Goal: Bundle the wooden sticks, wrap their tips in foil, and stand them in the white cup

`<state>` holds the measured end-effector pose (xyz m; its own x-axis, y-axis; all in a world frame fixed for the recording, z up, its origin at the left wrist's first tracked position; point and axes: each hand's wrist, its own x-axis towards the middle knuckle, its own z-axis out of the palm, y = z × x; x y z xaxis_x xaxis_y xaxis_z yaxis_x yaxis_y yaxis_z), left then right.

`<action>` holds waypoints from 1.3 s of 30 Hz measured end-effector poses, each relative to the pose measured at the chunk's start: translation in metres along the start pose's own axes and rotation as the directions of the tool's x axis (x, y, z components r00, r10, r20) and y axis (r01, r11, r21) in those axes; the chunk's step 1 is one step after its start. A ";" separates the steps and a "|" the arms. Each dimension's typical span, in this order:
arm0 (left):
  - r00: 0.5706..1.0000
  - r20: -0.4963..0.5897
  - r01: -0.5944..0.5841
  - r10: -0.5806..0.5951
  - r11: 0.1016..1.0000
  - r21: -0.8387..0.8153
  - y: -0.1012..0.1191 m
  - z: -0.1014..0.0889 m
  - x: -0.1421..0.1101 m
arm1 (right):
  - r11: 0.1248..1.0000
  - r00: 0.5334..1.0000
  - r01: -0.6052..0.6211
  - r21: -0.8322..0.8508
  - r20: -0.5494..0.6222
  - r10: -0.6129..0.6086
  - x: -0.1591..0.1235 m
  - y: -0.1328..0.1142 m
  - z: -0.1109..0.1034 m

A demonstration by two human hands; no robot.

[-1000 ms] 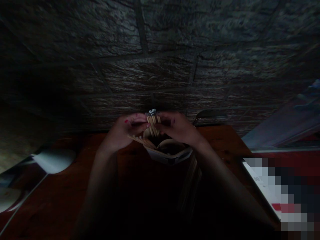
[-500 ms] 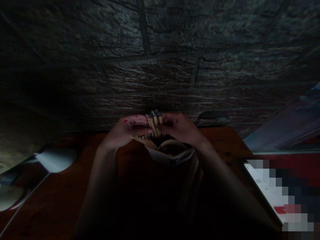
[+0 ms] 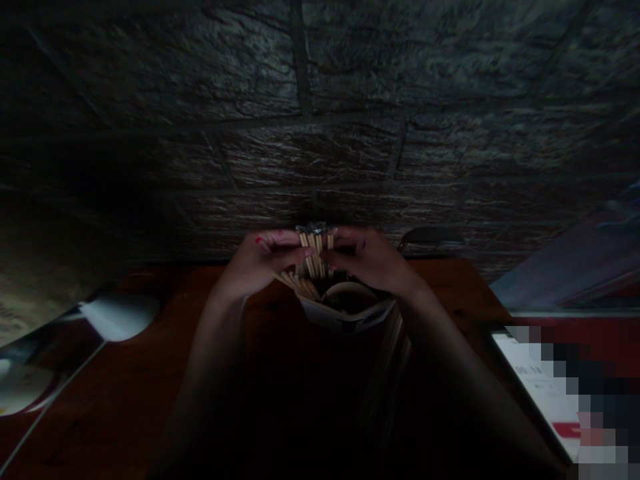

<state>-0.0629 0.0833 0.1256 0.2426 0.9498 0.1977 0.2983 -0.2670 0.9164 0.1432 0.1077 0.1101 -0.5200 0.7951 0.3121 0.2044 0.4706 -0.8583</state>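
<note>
Holding sticks (image 3: 316, 261) over a box (image 3: 345, 323).
Gripping them from either side between closed fingers of left hand (image 3: 259, 264) and right hand (image 3: 373, 259), before a wall (image 3: 320, 150).

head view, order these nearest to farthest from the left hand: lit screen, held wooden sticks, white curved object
1. Held wooden sticks: in the grasp of the left hand
2. White curved object: off to that hand's left
3. Lit screen: far right of the view
</note>
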 end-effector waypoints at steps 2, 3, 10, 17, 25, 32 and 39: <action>1.000 -0.001 0.010 -0.010 1.000 0.002 -0.003 -0.001 0.001 | 0.999 1.000 -0.028 0.016 0.009 0.027 0.000 -0.002 0.000; 1.000 -0.001 0.009 -0.009 1.000 0.006 -0.006 -0.001 0.003 | 0.998 0.999 -0.050 0.029 0.019 0.049 0.000 -0.002 0.000; 0.998 0.069 0.014 -0.010 0.998 -0.061 -0.022 0.000 0.011 | 0.976 0.983 -0.180 0.125 0.071 0.172 0.000 -0.002 -0.004; 0.996 0.090 0.015 -0.008 0.997 -0.082 -0.029 -0.002 0.012 | 0.999 0.998 -0.051 -0.011 0.020 0.051 0.000 0.000 -0.002; 0.995 0.102 -0.006 0.015 0.996 -0.089 -0.029 -0.002 0.013 | 0.995 0.999 -0.012 -0.100 -0.033 0.009 0.000 -0.001 0.001; 0.997 0.080 -0.010 0.015 0.998 -0.055 -0.028 0.000 0.013 | 0.962 0.995 -0.018 -0.273 -0.099 -0.009 0.001 -0.005 0.009; 0.997 0.074 0.008 -0.003 0.998 -0.065 -0.022 -0.003 0.011 | 0.981 0.995 0.005 -0.195 -0.097 -0.025 0.001 -0.005 0.007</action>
<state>-0.0691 0.1000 0.1085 0.3094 0.9359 0.1686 0.2396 -0.2483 0.9386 0.1361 0.1033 0.1117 -0.4417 0.8167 0.3712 0.3595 0.5403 -0.7608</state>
